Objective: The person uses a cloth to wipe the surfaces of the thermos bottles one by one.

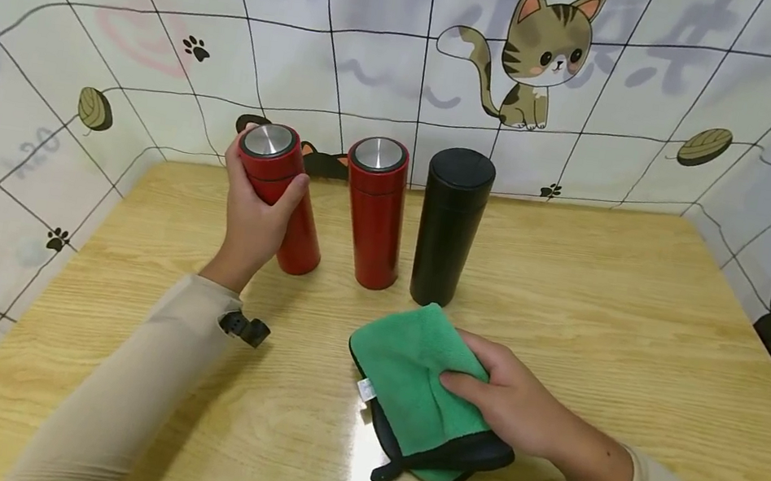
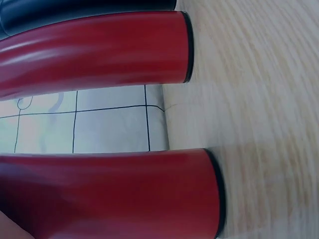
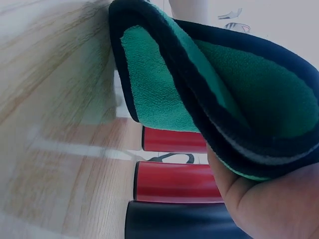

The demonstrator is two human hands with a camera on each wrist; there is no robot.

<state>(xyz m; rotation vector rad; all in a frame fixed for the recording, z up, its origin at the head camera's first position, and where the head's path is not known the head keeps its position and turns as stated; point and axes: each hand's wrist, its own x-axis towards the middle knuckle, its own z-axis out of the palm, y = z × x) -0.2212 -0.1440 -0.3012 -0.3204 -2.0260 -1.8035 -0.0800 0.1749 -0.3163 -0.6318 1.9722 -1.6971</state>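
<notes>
My left hand (image 1: 251, 209) grips the upper part of the leftmost red thermos flask (image 1: 301, 241), fingers behind it and thumb across its front below the silver-topped lid. That flask's base (image 2: 199, 194) is down at the tabletop in the left wrist view. In my right hand (image 1: 518, 399) is a folded green cloth (image 1: 412, 367) with black edging, a hanging loop and a small white tag, pinched between thumb and fingers. The right wrist view shows the cloth (image 3: 154, 79) folded in layers, its lower part close over the table.
A second red flask (image 1: 375, 231) and a black flask (image 1: 450, 233) stand upright to the right of the held one. The wooden table (image 1: 606, 304) backs onto a wall (image 1: 379, 75) covered with cat drawings and grid lines. Black straps circle both wrists.
</notes>
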